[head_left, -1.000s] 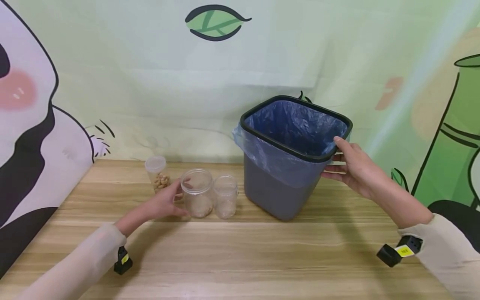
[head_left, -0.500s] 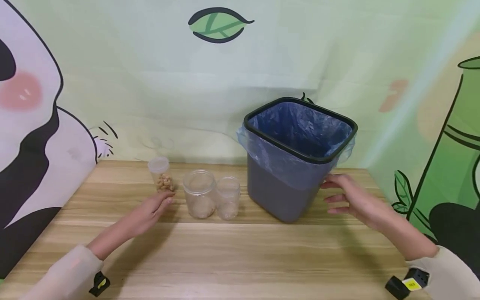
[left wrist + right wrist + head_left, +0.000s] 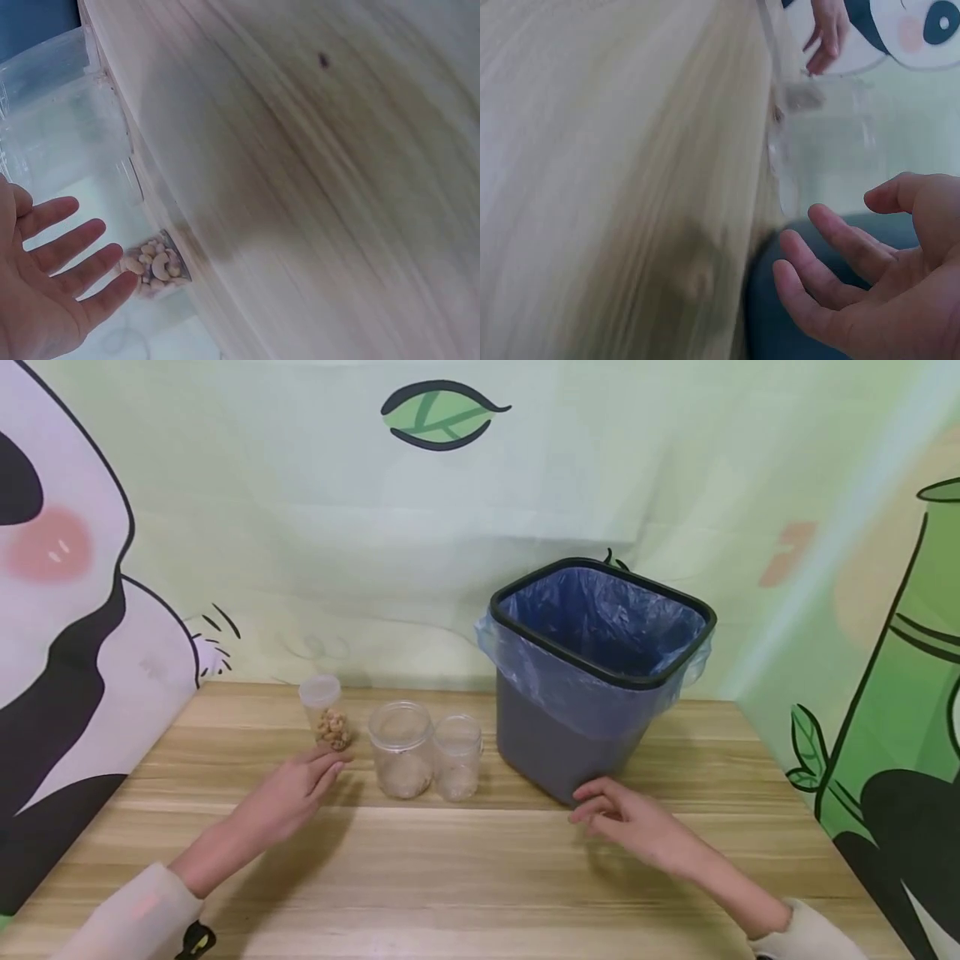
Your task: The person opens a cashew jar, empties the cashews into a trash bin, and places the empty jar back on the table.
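1. Behind everything I see one printed backdrop (image 3: 420, 518), and before it one wood-grain tabletop (image 3: 450, 877) bearing all the rest.
2. Right of centre stands the grey wastebasket (image 3: 551, 747), with a blue plastic liner (image 3: 573, 606) showing inside and hanging out below its black rim. A second ago the right hand was at that rim; it has since come away and down, and I judge the placing of the basket finished for now.
3. At the basket's near bottom corner I find the right hand (image 3: 633, 827), fingers loosely bent, thumb apart, holding nothing; I cannot tell whether it touches the wall.
4. Over on the left, the left hand (image 3: 288, 793) has quit the wide jar and sits by the cashew jar, fingers spread wide and holding nothing; I cannot tell whether they touch it. To me both jobs look released.
5. Left of the basket are the wide clear jar (image 3: 401, 760) and, just beside it, the narrower clear jar (image 3: 457, 760); farther left, the cashew jar (image 3: 321, 693) with its cashews (image 3: 333, 729).
6. My count, largest down: one basket, one liner, two hands, three jars; the cashews overlap too much to number.
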The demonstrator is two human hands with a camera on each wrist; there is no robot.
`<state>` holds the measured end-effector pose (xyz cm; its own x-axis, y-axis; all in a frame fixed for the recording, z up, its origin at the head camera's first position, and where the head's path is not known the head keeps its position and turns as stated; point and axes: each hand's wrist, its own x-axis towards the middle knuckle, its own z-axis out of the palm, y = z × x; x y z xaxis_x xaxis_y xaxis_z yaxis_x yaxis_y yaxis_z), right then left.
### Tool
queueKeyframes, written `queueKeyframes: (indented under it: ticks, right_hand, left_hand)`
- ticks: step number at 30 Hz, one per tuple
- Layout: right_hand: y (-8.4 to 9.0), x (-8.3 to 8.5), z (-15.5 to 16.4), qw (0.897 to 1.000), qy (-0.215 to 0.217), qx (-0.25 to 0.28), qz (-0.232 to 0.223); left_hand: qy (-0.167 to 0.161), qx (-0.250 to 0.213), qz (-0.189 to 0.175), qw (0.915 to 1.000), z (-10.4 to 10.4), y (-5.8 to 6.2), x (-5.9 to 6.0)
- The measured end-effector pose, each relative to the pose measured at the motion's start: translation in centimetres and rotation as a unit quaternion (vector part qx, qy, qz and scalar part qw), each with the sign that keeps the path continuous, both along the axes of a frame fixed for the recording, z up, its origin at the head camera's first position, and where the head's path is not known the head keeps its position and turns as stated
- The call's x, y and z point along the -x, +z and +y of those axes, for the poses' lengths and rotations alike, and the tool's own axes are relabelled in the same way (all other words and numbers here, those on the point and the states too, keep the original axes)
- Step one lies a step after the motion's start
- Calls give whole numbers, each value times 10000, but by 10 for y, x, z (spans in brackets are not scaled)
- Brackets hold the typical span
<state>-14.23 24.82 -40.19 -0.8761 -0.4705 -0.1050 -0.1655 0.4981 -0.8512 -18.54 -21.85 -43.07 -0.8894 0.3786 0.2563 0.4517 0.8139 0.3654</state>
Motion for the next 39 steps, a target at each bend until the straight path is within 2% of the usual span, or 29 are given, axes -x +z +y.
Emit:
queueKeyframes:
  ticks: [5,9,12,19,26,34,39]
  right_hand:
    - [-9,-3,-28,9972,405,-289,559]
    - [-17,-2,-61,9906,660,-333,1149]
    - [-18,0,-88,9859,823,-283,1432]
    - [-5,3,-137,9802,1040,-257,1665]
    - [10,11,-171,9744,1188,-53,1907]
    - [24,23,-200,9745,1229,194,1865]
    - [29,32,-219,9731,1125,-8,2013]
  left_hand:
    - [215,-82,-140,9996,-5,0,0]
    - [440,-500,-474,9967,-13,2,5]
    - [698,-972,-721,9902,-20,3,11]
    - [1209,-1689,-1056,9725,-33,4,22]
    - [1297,-2261,-1332,9562,-43,2,33]
    - [1310,-2937,-1614,9330,-36,-4,52]
    - [1242,-3188,-1574,9264,-29,-9,64]
